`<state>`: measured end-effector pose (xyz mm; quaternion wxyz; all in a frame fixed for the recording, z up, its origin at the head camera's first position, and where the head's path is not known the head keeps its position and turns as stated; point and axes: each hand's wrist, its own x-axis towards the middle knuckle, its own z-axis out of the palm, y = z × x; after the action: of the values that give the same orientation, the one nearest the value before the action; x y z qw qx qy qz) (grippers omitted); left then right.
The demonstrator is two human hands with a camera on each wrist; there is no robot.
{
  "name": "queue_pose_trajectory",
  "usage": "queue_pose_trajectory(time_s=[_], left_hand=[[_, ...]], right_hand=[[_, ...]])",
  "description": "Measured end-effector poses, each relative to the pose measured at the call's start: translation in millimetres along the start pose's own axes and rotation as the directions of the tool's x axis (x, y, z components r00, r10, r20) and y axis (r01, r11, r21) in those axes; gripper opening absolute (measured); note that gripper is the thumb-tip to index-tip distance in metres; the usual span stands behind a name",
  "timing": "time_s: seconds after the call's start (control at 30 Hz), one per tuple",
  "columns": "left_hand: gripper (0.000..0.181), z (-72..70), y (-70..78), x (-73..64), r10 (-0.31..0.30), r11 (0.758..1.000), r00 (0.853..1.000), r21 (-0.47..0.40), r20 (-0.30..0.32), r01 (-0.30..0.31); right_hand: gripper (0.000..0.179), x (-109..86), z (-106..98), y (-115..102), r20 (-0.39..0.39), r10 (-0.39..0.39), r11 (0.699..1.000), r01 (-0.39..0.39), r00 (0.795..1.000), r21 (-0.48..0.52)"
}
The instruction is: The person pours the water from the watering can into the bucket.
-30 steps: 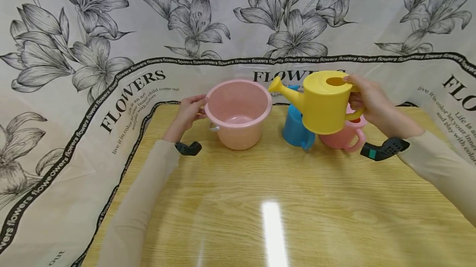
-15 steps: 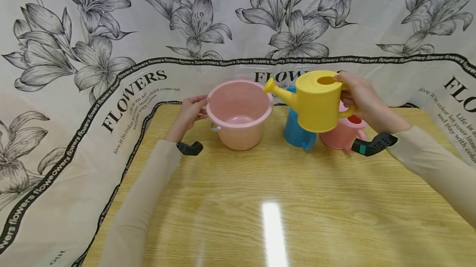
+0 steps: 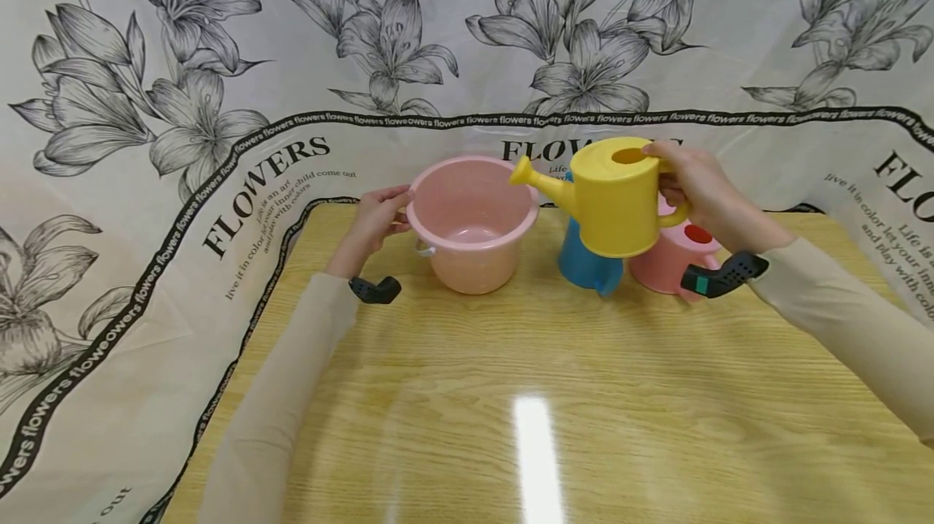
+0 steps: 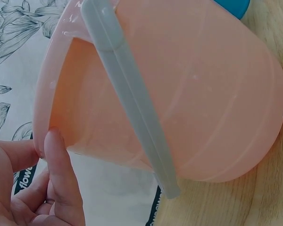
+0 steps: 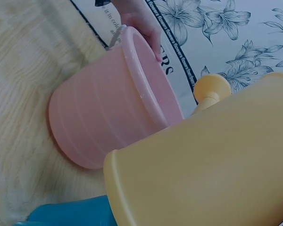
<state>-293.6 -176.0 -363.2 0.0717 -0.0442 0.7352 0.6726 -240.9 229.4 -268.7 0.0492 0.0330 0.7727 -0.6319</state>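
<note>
A pink bucket (image 3: pixel 474 264) stands upright at the back of the table, its grey handle (image 4: pixel 132 99) hanging down the side in the left wrist view. My left hand (image 3: pixel 375 220) pinches the bucket's left rim between thumb and fingers. Raised above the table, a yellow watering can (image 3: pixel 616 208) hangs from my right hand (image 3: pixel 693 183), which grips its handle. The can's spout head (image 3: pixel 521 170) overlaps the bucket's right rim in the head view. In the right wrist view the can's body covers the lower right, with its spout pointing toward the bucket's mouth.
Behind the yellow can stand a blue watering can (image 3: pixel 584 260) and a pink watering can (image 3: pixel 664 264), both partly hidden. A white cloth with flower drawings (image 3: pixel 409 37) rises behind the wooden table (image 3: pixel 452 394).
My right hand has carried the yellow watering can leftward, bringing its spout from beside the bucket to over its right rim. The left hand keeps its hold on the bucket.
</note>
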Motion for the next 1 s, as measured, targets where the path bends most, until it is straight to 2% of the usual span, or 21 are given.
queue_pose_trajectory(time_s=[0.17,0.6,1.0], left_hand=[[0.044,0.1,1.2,-1.5,-0.007,1.0,1.0,-0.009,0.006,0.007],[0.043,1.0,1.3,0.2,-0.014,1.0,1.0,-0.023,-0.005,0.014],[0.043,0.7,0.8,0.3,-0.016,1.0,1.0,-0.011,-0.003,0.016]], right_hand=[[0.032,2.3,1,-1,0.011,0.004,0.999,-0.003,1.0,-0.038],[0.044,9.5,13,0,-0.006,0.012,1.0,-0.012,1.0,0.021],[0.043,13.3,21,1,-0.016,-0.028,0.998,0.027,0.999,-0.06]])
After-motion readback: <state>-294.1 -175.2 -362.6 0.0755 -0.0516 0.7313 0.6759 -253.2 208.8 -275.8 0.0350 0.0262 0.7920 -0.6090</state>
